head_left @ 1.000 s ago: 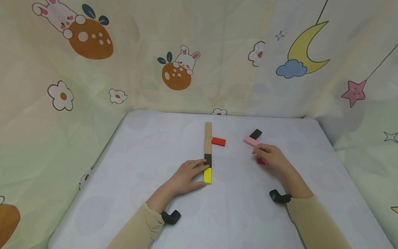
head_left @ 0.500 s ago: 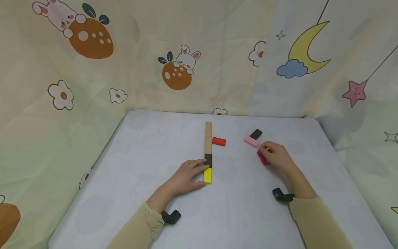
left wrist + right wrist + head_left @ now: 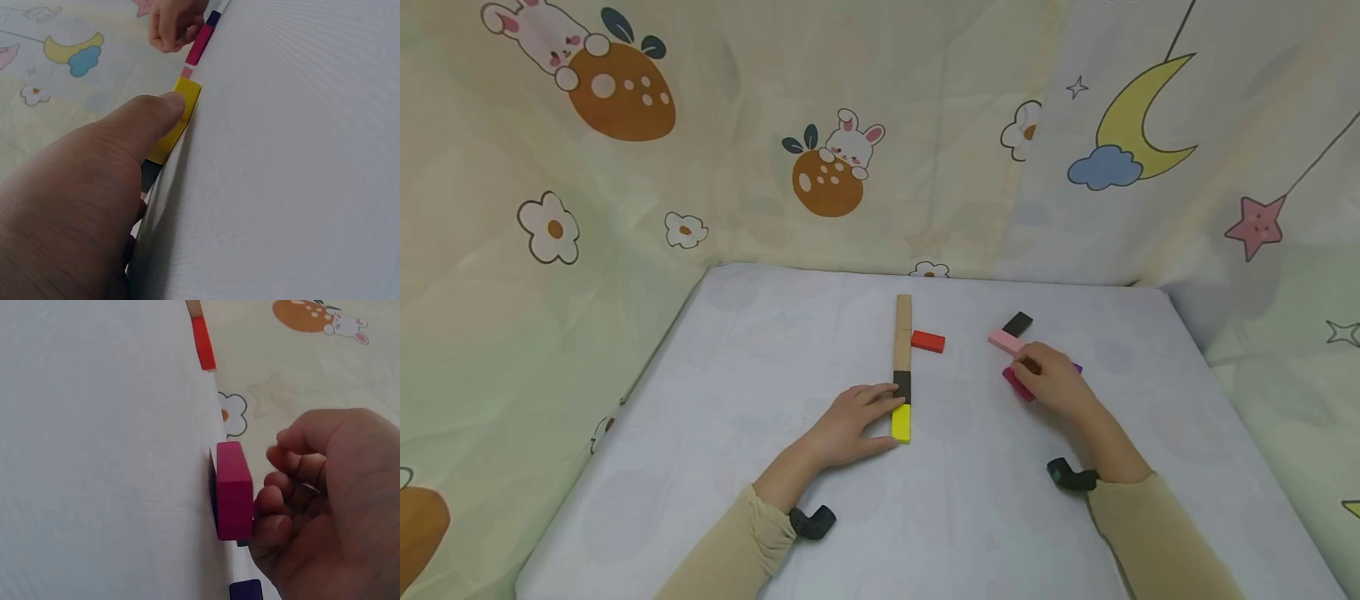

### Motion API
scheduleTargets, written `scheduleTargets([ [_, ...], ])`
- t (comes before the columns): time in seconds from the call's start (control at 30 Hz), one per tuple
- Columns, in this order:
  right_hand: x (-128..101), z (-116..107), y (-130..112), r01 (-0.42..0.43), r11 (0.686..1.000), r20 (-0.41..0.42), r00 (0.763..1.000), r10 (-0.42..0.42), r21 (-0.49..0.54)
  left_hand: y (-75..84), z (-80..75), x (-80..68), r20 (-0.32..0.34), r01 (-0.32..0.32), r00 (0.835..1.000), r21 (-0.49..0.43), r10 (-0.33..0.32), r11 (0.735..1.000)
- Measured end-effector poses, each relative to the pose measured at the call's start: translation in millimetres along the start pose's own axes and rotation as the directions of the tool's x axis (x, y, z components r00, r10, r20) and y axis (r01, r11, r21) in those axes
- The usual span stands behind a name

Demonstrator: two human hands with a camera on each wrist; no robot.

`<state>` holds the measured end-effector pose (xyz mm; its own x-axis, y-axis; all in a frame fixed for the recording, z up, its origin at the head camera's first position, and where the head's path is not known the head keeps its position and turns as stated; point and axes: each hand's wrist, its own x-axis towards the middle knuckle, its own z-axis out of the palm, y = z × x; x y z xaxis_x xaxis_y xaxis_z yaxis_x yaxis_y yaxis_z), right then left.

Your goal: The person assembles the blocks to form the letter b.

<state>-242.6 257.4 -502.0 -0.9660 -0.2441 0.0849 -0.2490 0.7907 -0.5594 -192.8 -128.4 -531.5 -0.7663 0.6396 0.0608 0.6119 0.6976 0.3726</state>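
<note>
In the head view, a straight row of domino-like blocks runs away from me: yellow [image 3: 901,425] nearest, dark [image 3: 903,381] behind it, natural wood [image 3: 902,333] beyond. My left hand [image 3: 848,423] lies beside the row, fingers extended across its near blocks, thumb by the yellow block's near end. My right hand [image 3: 1054,379] is over the loose blocks with curled fingers. A magenta block [image 3: 234,490] lies against its lower fingers in the right wrist view, while thumb and index fingertips are off it. The fingertips partly cover a pink block [image 3: 1003,340]; a purple block [image 3: 1078,368] peeks out behind.
A red block [image 3: 928,342] juts sideways from the wooden part of the row. Behind the pink block lies another dark block [image 3: 1018,323]. The white-covered table [image 3: 760,333] ends at a patterned cloth backdrop [image 3: 940,183].
The right hand moved right, then back left. The magenta block lies further left than half a second ago, and the purple block now shows behind the hand. The left hand stays still.
</note>
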Motion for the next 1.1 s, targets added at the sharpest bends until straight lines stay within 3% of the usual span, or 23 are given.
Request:
scheduleTargets([
  [0.1,1.2,2.6,-0.9,-0.023,0.999,-0.015,1.000,0.024,0.023,-0.1,0.4,0.2,0.000,0.001,1.000,0.001,-0.001,1.000],
  [0.3,2.1,7.4,-1.3,0.013,0.998,-0.001,1.000,-0.013,0.053,-0.7,1.4,0.5,0.001,0.002,1.000,0.001,-0.002,1.000],
  [0.43,2.0,7.5,-2.2,-0.025,0.998,-0.015,1.000,0.026,0.064,-1.3,2.0,0.6,0.000,0.002,1.000,-0.002,-0.002,1.000],
  [0.7,3.6,10.2,-2.6,-0.046,0.999,0.049,0.998,0.046,0.005,-1.7,1.7,0.7,-0.002,0.002,1.000,-0.008,-0.002,1.000],
  [1.1,2.7,11.6,-2.7,-0.032,0.999,0.099,0.995,0.031,0.011,-0.9,1.5,0.1,-0.002,0.004,1.000,-0.021,-0.004,1.000],
])
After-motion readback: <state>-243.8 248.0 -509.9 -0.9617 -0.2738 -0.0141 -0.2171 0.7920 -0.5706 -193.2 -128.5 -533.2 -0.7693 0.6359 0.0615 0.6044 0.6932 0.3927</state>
